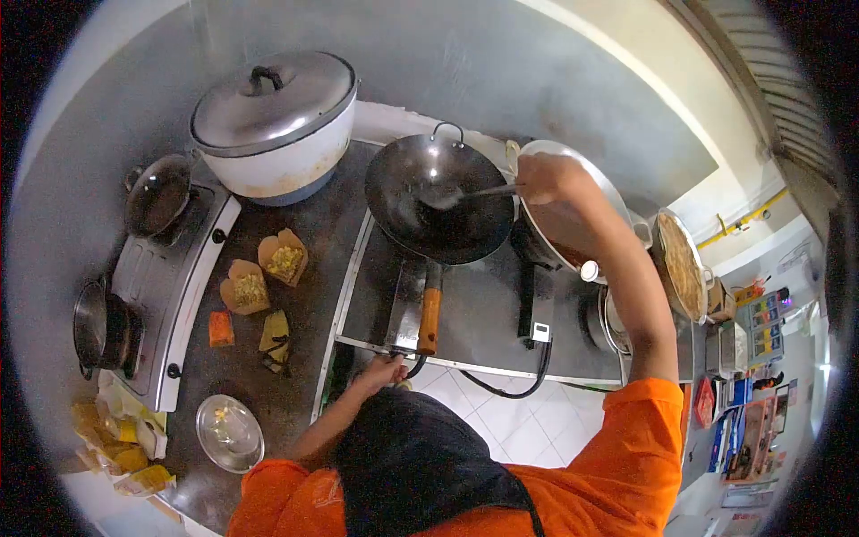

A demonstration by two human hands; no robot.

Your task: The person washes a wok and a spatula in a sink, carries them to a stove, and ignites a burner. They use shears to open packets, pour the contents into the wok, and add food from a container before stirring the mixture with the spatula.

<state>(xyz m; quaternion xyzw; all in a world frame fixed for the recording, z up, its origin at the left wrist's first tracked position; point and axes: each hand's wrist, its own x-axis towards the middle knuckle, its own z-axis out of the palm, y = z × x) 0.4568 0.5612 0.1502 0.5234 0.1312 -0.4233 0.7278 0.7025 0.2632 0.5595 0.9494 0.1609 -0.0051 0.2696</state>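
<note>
A dark wok (403, 224) with a wooden handle (430, 322) sits on a stove (408, 309) in the middle of the counter. My right hand (550, 179) is raised over the wok's right side and grips the handle of a ladle (479, 191), whose bowl rests inside the wok. Down at the stove's front edge, just below the wooden handle, my left hand (383, 370) has its fingers curled in. What those fingers hold, possibly a knob, is too small to make out.
Right of the wok stands a big pot (568, 237) of reddish-brown liquid. Beyond it is a wide pan (682, 266) of food. On the left are a large lidded pot (268, 134), open food boxes (245, 288), a metal plate (230, 434) and a two-burner stove (152, 277).
</note>
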